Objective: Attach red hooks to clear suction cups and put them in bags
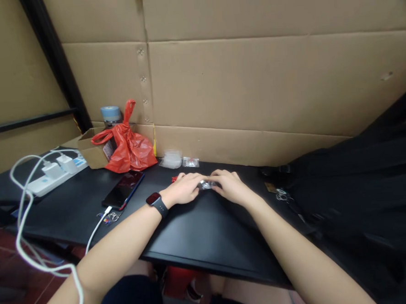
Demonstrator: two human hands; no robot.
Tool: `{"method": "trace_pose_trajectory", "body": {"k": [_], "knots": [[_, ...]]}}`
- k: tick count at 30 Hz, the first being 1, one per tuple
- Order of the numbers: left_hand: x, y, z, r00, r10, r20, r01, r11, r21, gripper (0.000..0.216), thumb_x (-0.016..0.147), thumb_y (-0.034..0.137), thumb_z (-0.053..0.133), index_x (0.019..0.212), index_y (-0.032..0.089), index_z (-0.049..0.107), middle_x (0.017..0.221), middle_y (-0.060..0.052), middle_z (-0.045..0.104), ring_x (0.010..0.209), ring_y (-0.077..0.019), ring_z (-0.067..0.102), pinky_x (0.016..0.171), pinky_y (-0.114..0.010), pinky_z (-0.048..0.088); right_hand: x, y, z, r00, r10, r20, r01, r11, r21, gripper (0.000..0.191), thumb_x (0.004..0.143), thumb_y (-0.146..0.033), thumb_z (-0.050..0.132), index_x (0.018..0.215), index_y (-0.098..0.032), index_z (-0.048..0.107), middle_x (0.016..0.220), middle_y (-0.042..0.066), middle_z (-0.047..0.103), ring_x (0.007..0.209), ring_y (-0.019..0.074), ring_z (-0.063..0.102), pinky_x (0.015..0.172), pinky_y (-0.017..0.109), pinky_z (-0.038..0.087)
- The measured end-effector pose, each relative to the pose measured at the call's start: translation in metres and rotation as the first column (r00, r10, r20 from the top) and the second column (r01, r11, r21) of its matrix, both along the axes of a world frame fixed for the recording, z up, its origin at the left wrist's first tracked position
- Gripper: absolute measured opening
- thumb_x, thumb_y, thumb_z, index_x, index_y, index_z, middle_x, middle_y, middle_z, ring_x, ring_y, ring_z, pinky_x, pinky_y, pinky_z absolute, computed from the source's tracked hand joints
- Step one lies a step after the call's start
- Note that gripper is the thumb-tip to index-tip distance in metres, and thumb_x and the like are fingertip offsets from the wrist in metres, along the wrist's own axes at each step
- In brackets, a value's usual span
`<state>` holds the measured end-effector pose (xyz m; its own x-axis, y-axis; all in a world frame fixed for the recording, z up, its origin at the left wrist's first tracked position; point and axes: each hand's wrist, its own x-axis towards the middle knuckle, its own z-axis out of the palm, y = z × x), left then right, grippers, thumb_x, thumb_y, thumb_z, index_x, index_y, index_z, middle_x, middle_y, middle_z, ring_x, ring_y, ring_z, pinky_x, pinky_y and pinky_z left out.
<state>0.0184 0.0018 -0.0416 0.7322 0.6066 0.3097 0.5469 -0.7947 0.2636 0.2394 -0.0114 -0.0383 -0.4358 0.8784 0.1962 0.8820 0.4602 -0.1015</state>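
Observation:
Over the black table my left hand (185, 188) and my right hand (231, 187) meet, fingers curled in toward each other. Between their fingertips is a small shiny packet (207, 185), apparently clear plastic with something silvery inside; the fingers cover much of it. Both hands grip its edges, the left from one side and the right from the other. A small red thing (174, 178) shows just behind my left hand. A similar flat clear packet (191, 162) lies farther back, beside a stack of clear plastic bags (171, 159).
On the left are a phone (123, 190) with its charging cable, a white power strip (58, 173), a red plastic bag (130, 147) and a cardboard box (93, 149). Keys (281, 195) and black fabric (357, 206) lie right. A cardboard wall (240, 85) stands behind.

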Motion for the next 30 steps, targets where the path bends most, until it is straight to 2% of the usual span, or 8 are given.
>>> {"method": "trace_pose_trajectory", "body": {"k": [2,5,8,13,17,21,26,30], "knots": [[-0.009,0.004,0.006,1.000,0.023,0.022,-0.024,0.998,0.056,0.046,0.089,0.011,0.044,0.131,0.028,0.052,0.134,-0.006,0.059,0.128,-0.0220,0.051,0.101,-0.039,0.039,0.001,0.002,-0.001,0.999,-0.032,0.027,0.031,0.999,0.014,0.037,0.090,-0.023,0.061,0.125,-0.034,0.066,0.117,0.009,0.067,0.104,0.0275,0.059,0.086,0.041,0.036],[-0.030,0.016,0.013,0.985,0.151,0.078,-0.159,0.980,0.121,0.035,0.090,0.014,0.045,0.119,0.024,0.061,0.125,-0.007,0.064,0.121,-0.0232,0.055,0.102,-0.040,0.041,0.001,0.008,-0.001,0.992,-0.115,0.048,0.114,0.993,0.038,0.037,0.092,-0.034,0.059,0.128,-0.035,0.065,0.117,0.010,0.069,0.106,0.0304,0.059,0.087,0.044,0.035],[-0.053,0.032,0.015,0.965,0.242,0.099,-0.253,0.959,0.126,0.028,0.089,0.015,0.048,0.108,0.021,0.067,0.114,-0.007,0.068,0.111,-0.0230,0.060,0.099,-0.038,0.045,0.002,0.023,0.000,0.973,-0.223,0.053,0.220,0.974,0.053,0.033,0.095,-0.034,0.053,0.124,-0.034,0.068,0.114,0.011,0.071,0.107,0.0316,0.059,0.089,0.047,0.035],[-0.067,0.047,0.012,0.966,0.242,0.087,-0.246,0.968,0.041,0.024,0.086,0.016,0.052,0.101,0.020,0.071,0.104,-0.005,0.073,0.098,-0.0204,0.067,0.091,-0.031,0.050,-0.006,0.058,-0.001,0.925,-0.372,0.077,0.366,0.927,0.086,0.032,0.093,-0.027,0.055,0.121,-0.031,0.070,0.108,0.012,0.073,0.104,0.0307,0.061,0.090,0.048,0.038],[-0.066,0.047,0.014,0.987,0.155,0.031,-0.155,0.988,-0.003,0.021,0.086,0.023,0.058,0.100,0.021,0.073,0.101,-0.005,0.075,0.093,-0.0203,0.068,0.089,-0.030,0.051,-0.009,0.071,-0.003,0.948,-0.319,0.018,0.316,0.944,0.096,0.040,0.091,-0.031,0.060,0.130,-0.029,0.062,0.119,0.013,0.069,0.110,0.0305,0.060,0.091,0.046,0.042],[-0.065,0.043,0.018,0.994,0.113,0.000,-0.113,0.993,0.027,0.018,0.086,0.029,0.062,0.098,0.022,0.074,0.101,-0.005,0.074,0.093,-0.0211,0.067,0.089,-0.031,0.049,0.019,0.065,-0.002,0.964,-0.257,-0.065,0.259,0.966,0.026,0.043,0.088,-0.035,0.063,0.128,-0.021,0.062,0.126,0.015,0.064,0.114,0.0305,0.060,0.094,0.042,0.047],[-0.061,0.038,0.018,0.982,0.178,-0.069,-0.171,0.980,0.100,0.011,0.083,0.027,0.066,0.088,0.023,0.075,0.095,-0.005,0.072,0.091,-0.0222,0.065,0.083,-0.032,0.047,0.060,0.045,-0.002,0.956,-0.219,-0.196,0.172,0.957,-0.233,0.039,0.080,-0.031,0.072,0.117,-0.018,0.067,0.115,0.011,0.071,0.103,0.0242,0.068,0.093,0.034,0.051],[-0.057,0.033,0.019,0.969,0.227,-0.094,-0.212,0.966,0.150,0.013,0.085,0.024,0.062,0.083,0.022,0.074,0.091,-0.006,0.072,0.090,-0.0223,0.064,0.081,-0.032,0.046,0.064,0.035,-0.002,0.924,-0.255,-0.285,0.190,0.953,-0.236,0.032,0.082,-0.030,0.069,0.112,-0.019,0.069,0.106,0.008,0.075,0.087,0.0207,0.071,0.084,0.031,0.054]]}}
